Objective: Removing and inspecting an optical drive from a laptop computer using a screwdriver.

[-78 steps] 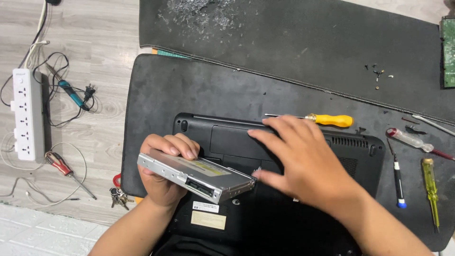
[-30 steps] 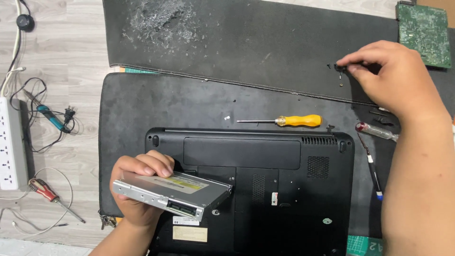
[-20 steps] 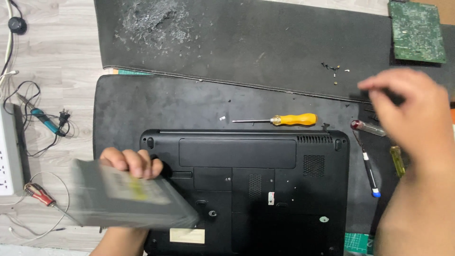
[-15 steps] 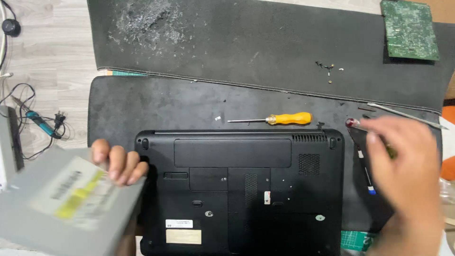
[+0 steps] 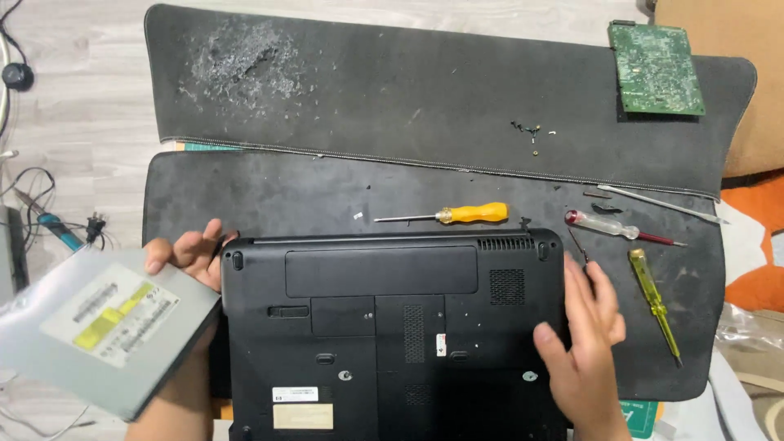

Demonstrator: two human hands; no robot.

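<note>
Pale wood floor (image 5: 90,98) under two dark mats (image 5: 457,98), cables (image 5: 33,204) at left.

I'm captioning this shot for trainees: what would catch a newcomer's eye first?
The black laptop lying underside up at centre, on a dark mat. Next, the silver optical drive in the left hand at its left edge, and the right hand against its right edge.
</note>
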